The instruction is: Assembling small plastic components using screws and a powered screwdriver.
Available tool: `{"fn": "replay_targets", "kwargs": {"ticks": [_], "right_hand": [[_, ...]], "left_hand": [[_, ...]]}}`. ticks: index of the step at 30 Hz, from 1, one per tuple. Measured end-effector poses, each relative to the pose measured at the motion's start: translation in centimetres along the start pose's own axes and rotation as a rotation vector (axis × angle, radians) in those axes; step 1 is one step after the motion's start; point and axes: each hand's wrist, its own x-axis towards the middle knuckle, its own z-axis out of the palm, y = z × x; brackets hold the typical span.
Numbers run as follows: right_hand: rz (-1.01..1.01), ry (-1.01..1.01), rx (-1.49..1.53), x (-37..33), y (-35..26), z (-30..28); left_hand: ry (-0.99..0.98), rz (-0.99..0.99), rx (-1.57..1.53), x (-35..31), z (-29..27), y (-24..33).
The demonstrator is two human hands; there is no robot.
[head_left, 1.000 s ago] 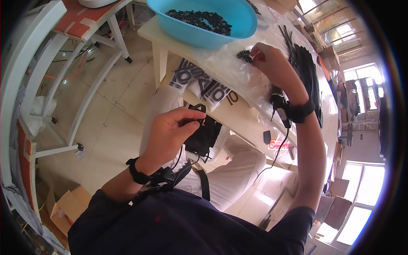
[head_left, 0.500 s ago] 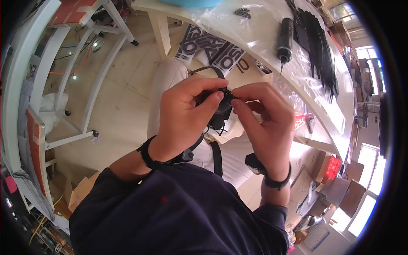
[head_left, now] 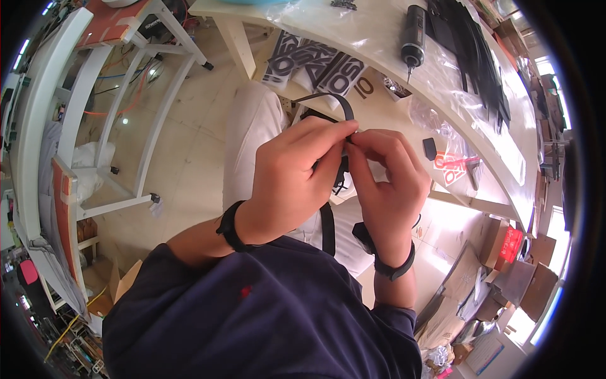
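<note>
Over my lap, my left hand [head_left: 300,158] pinches a narrow black strap [head_left: 346,106] between thumb and forefinger. The strap curves up and away to the left above the knuckles. My right hand [head_left: 392,177] presses thumb and forefinger together at the strap's near end, its fingertips meeting the left ones. Any small part at that meeting point is too covered to make out. Below and behind the fingers, a black object with thin cords [head_left: 341,180] shows only in part.
On the white table [head_left: 379,60] lie a dark electric screwdriver [head_left: 413,38], a bundle of black straps [head_left: 470,57] and a small heap of dark pieces [head_left: 344,4]. Printed bags [head_left: 309,66] rest under its edge. A white-framed rack [head_left: 148,126] stands left; cardboard boxes [head_left: 536,294] are at right.
Both hands have shifted slightly, and the fingertips have come together higher on the strap. More of the strap now arches above them, while the black object beneath is more hidden.
</note>
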Motion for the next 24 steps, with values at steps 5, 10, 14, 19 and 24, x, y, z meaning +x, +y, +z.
{"fn": "replay_targets", "kwargs": {"ticks": [5, 10, 14, 19, 24], "right_hand": [[-0.041, -0.019, -0.057, -0.1, 0.5, -0.1], [-0.022, -0.003, -0.070, -0.2, 0.8, -0.1], [0.006, 0.034, -0.077, -0.3, 0.9, 0.4], [-0.026, 0.024, -0.210, -0.3, 1.9, 0.3], [-0.006, -0.057, -0.216, 0.5, 1.7, -0.2]], "left_hand": [[0.014, 0.046, 0.064, 0.0, 0.1, 0.0], [0.025, 0.088, 0.122, 0.2, 0.3, 0.1], [0.033, 0.108, 0.154, 0.0, 0.4, -0.2], [0.051, 0.148, 0.176, 0.1, 0.6, -0.5], [0.049, 0.109, 0.203, 0.2, 0.4, -0.8]]}}
